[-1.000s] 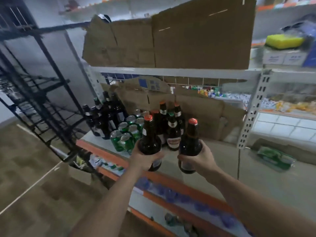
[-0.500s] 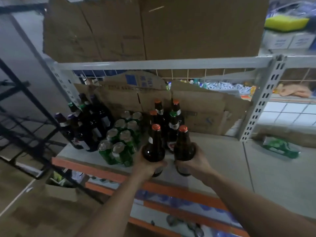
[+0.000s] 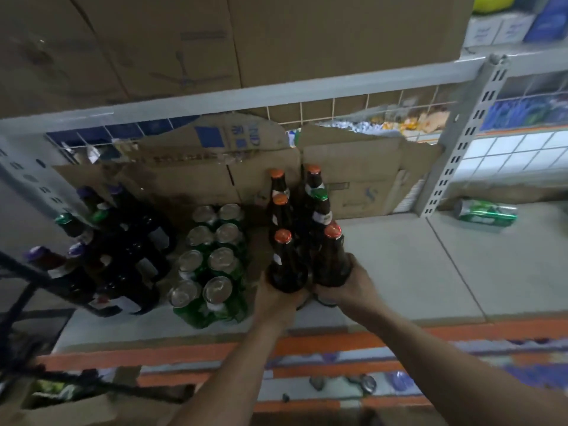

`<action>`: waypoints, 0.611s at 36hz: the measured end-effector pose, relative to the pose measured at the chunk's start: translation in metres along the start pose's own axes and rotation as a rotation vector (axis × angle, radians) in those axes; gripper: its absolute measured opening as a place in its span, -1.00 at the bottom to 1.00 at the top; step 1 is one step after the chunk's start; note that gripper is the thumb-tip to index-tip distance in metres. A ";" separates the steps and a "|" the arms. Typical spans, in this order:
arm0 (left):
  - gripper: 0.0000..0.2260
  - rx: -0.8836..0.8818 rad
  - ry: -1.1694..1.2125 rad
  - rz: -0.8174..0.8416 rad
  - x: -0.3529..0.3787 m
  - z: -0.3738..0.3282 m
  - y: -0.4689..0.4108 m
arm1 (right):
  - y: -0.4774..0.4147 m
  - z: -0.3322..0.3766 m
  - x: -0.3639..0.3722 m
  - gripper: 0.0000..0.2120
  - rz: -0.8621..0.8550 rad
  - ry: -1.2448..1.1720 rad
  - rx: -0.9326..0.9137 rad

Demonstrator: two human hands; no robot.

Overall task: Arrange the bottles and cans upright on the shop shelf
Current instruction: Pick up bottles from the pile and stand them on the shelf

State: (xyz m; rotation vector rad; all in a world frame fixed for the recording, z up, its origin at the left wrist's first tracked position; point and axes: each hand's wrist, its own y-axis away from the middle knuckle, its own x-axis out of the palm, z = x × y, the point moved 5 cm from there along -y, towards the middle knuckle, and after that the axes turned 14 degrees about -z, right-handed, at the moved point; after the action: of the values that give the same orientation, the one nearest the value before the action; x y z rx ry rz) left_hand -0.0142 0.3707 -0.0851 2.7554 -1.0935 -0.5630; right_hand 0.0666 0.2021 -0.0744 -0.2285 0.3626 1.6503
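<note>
On the shop shelf, a cluster of dark bottles stands upright at the far left, with two rows of green cans just beside it. Next comes the left hand, its fingers clenched round the base of an orange-capped brown bottle — upright and touching a second brown bottle, which the right hand grasps the same way. Both are at the front of four standing bottles. Far right, beyond the shelf post, a lone can lies on its side.
</note>
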 end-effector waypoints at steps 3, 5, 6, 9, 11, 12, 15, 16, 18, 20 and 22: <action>-0.10 0.039 0.025 0.036 0.001 0.007 -0.009 | 0.000 -0.002 0.003 -0.57 -0.033 0.017 -0.042; -0.11 0.028 0.047 0.056 0.001 0.005 -0.010 | -0.002 0.004 0.005 -0.57 -0.035 0.061 -0.062; -0.14 0.025 0.045 0.066 0.002 0.007 -0.012 | -0.003 0.005 0.006 -0.58 -0.031 0.077 -0.066; -0.19 0.060 0.057 0.090 0.006 0.005 -0.016 | -0.010 0.003 0.008 -0.51 0.004 0.109 -0.074; -0.17 0.069 0.066 0.094 0.008 0.008 -0.019 | -0.013 0.003 0.009 -0.45 0.026 0.123 -0.084; -0.17 0.080 0.070 0.096 0.008 0.009 -0.020 | -0.014 0.003 0.009 -0.47 0.034 0.125 -0.098; -0.16 0.103 0.060 0.113 0.010 0.010 -0.020 | -0.014 0.000 0.009 -0.48 0.037 0.098 -0.113; -0.14 0.104 0.053 0.112 0.010 0.011 -0.021 | -0.016 -0.002 0.009 -0.47 0.036 0.097 -0.110; -0.14 0.082 0.052 0.105 0.010 0.011 -0.021 | -0.018 -0.006 0.010 -0.43 0.047 0.102 -0.099; -0.18 0.069 0.031 0.100 0.010 0.010 -0.021 | -0.021 -0.009 0.012 -0.38 0.072 0.106 -0.087; -0.22 0.058 0.007 0.092 0.008 0.006 -0.019 | -0.023 -0.011 0.013 -0.30 0.082 0.110 -0.066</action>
State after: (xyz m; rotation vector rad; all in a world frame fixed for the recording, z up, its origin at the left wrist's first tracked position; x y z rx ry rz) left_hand 0.0011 0.3790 -0.0976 2.7360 -1.2471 -0.5169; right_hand 0.0871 0.2118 -0.0915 -0.3595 0.4058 1.7357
